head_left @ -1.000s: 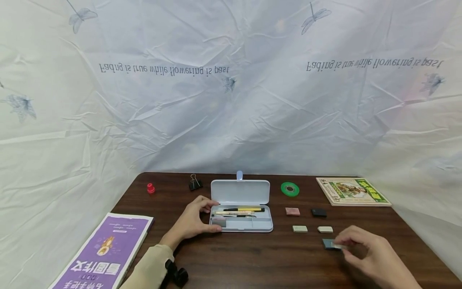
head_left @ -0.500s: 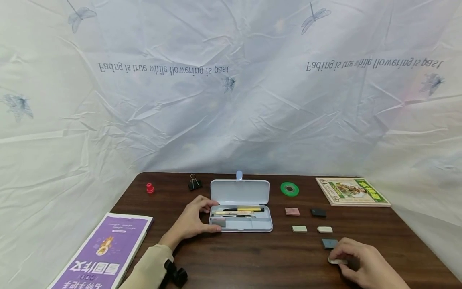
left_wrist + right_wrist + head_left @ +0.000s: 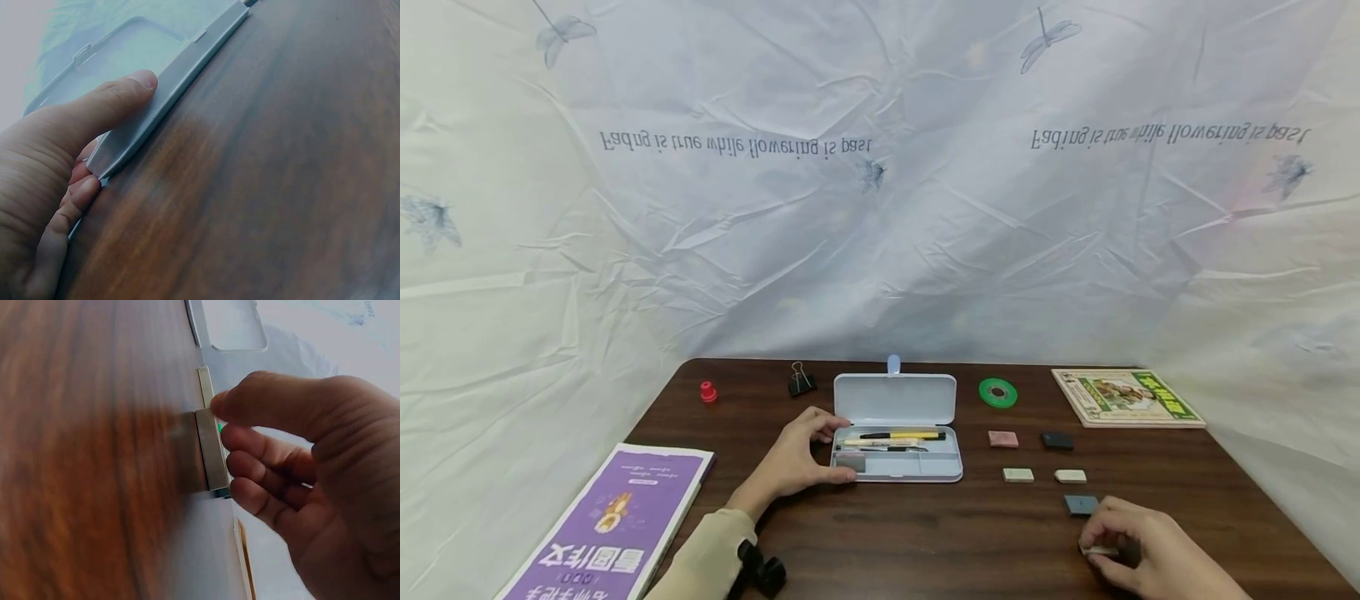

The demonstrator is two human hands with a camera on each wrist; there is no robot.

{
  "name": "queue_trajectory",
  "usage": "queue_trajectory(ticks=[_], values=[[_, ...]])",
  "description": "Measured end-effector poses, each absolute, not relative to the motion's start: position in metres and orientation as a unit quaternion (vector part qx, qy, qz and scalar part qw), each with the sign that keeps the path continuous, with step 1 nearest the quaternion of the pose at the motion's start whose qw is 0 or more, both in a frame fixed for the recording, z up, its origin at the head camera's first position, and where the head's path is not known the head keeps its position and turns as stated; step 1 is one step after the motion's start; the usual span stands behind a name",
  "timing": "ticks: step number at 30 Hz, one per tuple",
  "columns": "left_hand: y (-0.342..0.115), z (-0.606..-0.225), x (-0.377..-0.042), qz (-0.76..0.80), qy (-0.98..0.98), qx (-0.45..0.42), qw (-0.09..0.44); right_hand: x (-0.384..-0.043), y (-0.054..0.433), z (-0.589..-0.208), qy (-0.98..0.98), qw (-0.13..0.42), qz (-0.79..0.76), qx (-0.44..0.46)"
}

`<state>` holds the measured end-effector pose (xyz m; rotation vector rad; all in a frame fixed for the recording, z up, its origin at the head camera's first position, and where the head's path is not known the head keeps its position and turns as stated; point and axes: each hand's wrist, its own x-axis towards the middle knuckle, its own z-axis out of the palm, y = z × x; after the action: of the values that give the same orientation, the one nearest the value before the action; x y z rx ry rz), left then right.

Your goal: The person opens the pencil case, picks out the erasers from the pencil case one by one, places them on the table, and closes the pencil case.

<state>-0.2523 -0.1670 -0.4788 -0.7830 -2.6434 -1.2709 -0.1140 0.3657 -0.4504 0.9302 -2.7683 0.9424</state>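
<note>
Pulled toward the lower right, a pale eraser [image 3: 1099, 550] is pinched by the right hand [image 3: 1138, 550] while the pencil case [image 3: 897, 454] is gripped by the left hand [image 3: 797, 460].

The purple book [image 3: 606, 529] near the pencil case [image 3: 896, 454] is cut off by the bottom edge of the head view. The right hand [image 3: 1142, 554] covers most of the small pale block [image 3: 1097, 550] it pinches, and the bottom edge cuts the hand. The things inside the pencil case are too small to name. The words on the green book [image 3: 1126, 397] are too small to read.
</note>
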Motion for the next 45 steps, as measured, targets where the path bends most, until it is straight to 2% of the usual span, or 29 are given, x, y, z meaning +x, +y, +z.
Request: queue_trajectory(ticks=[7,14,17,25,40,45], values=[[-0.168,-0.48,-0.252,-0.418,-0.869,-0.258,0.053,-0.114,0.35,-0.437,-0.895,0.223,0.258,0.287],[-0.168,-0.48,-0.252,-0.42,-0.868,-0.259,0.053,-0.134,0.325,-0.407,-0.885,0.287,0.245,0.273],[-0.167,-0.481,-0.253,-0.42,-0.867,-0.262,0.055,-0.145,0.311,-0.398,-0.878,0.287,0.272,0.269],[-0.165,-0.482,-0.252,-0.428,-0.864,-0.26,0.051,-0.178,0.268,-0.384,-0.845,0.243,0.375,0.295],[-0.167,-0.476,-0.253,-0.416,-0.872,-0.253,0.05,-0.213,0.176,-0.355,-0.793,0.242,0.419,0.37],[-0.168,-0.478,-0.252,-0.414,-0.87,-0.261,0.057,-0.22,0.151,-0.352,-0.782,0.203,0.46,0.369]])
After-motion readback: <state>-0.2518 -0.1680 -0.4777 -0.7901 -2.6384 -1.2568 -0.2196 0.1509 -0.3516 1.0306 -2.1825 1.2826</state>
